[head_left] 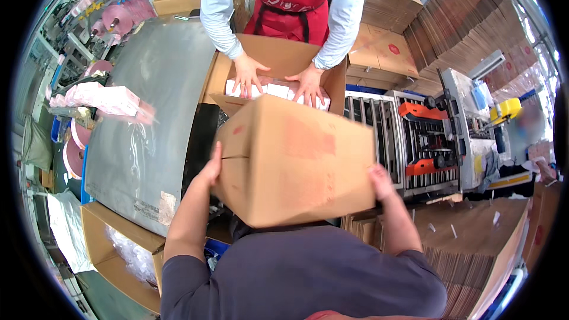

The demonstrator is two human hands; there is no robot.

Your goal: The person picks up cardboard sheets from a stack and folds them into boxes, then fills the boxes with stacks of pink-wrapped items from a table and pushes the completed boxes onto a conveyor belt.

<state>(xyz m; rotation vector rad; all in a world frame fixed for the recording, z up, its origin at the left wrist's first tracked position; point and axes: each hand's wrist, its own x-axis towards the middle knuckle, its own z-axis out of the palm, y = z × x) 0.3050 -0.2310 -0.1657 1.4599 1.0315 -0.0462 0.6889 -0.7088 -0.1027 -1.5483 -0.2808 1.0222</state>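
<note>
A large brown cardboard box (pixel 296 166) with red print is held up in front of my chest, tilted a little. My left hand (pixel 212 165) presses on its left side, and my right hand (pixel 380 181) grips the right edge. Just beyond it, an open carton (pixel 278 47) contains several white packs (pixel 277 90). A co-worker in a red apron has both hands spread on those packs. My raised box hides the near part of that carton.
On the left is a grey metal table (pixel 145 118), with pink packs (pixel 106 98) along a line at its far-left side. A roller conveyor (pixel 367 120) with orange clamps runs right. Flattened cartons (pixel 462 243) are stacked at lower right; an open box (pixel 106 255) holds clear plastic.
</note>
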